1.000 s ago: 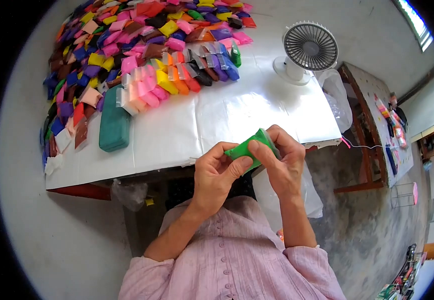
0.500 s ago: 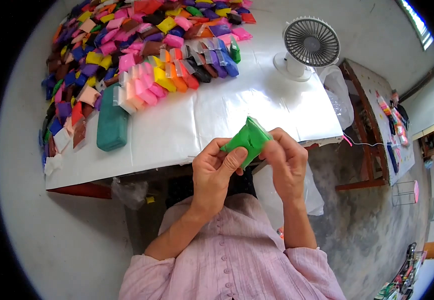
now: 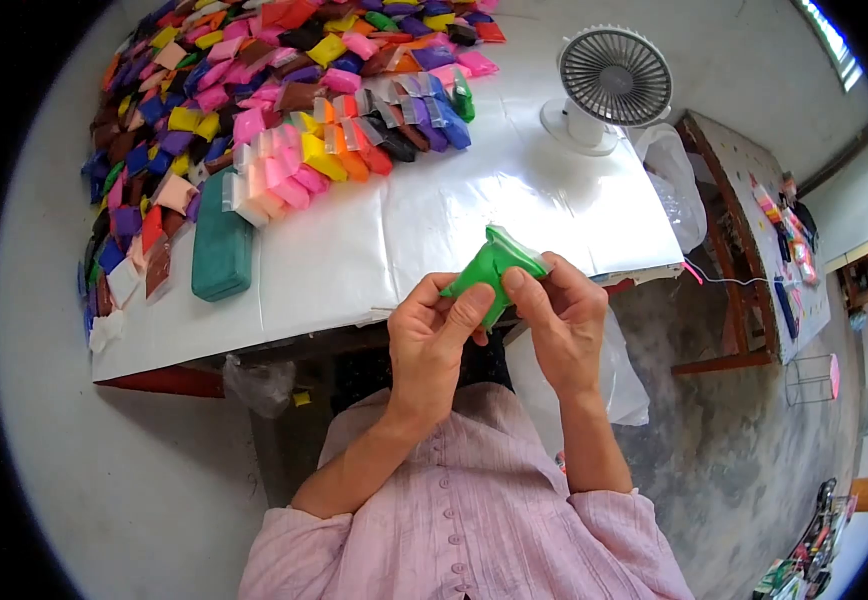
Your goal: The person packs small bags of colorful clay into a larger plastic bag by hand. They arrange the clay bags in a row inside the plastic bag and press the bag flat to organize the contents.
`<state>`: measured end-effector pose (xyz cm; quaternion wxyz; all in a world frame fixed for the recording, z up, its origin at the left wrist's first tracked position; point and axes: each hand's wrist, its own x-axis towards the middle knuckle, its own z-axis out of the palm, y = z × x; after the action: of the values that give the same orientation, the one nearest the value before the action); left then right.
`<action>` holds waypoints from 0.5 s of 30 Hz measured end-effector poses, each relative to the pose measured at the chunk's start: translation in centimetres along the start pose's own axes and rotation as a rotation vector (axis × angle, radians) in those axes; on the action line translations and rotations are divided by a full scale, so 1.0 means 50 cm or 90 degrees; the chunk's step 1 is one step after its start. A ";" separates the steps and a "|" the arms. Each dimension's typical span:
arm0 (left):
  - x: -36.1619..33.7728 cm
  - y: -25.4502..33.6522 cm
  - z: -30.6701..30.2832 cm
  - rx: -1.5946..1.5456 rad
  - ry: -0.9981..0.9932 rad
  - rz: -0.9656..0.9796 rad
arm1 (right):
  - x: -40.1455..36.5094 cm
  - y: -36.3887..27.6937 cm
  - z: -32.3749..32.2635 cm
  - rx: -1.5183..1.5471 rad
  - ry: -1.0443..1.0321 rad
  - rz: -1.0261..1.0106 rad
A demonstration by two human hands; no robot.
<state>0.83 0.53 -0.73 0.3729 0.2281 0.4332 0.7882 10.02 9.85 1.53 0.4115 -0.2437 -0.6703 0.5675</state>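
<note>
A small green packet (image 3: 489, 266) in clear plastic is held up in front of the table's near edge. My left hand (image 3: 431, 335) grips its left side, thumb on top and fingers beneath. My right hand (image 3: 562, 325) pinches the right side between thumb and fingers. The packet's upper corner points toward the table, and what it contains is not plain. Beyond, rows of similar packets in pink, yellow (image 3: 322, 156), orange, red, black, purple and blue lie on the table, with one green packet (image 3: 462, 98) at their right end.
A teal box-shaped block (image 3: 222, 238) sits left of the rows on the white-covered table (image 3: 334, 270). Behind spreads a large heap of coloured packets (image 3: 184, 118). A white fan (image 3: 614, 78) stands at the back right. Plastic bags (image 3: 676, 190) hang beside the table; another table (image 3: 744, 230) is further right.
My right thumb has come down onto the packet's right side, where the fingers were blurred before. My left hand keeps its hold. The view has shifted slightly.
</note>
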 end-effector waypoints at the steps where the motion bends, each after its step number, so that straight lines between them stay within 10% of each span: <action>1: -0.001 0.004 -0.001 0.033 -0.006 -0.013 | 0.002 -0.004 -0.002 0.033 0.001 0.027; 15: -0.004 0.029 -0.026 0.590 -0.059 0.417 | 0.021 0.000 -0.025 -0.048 -0.022 0.081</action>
<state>-0.51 -0.78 -0.20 -0.0117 0.5247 0.6235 0.5795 10.48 11.40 1.84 0.3536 -0.2913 -0.6810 0.5712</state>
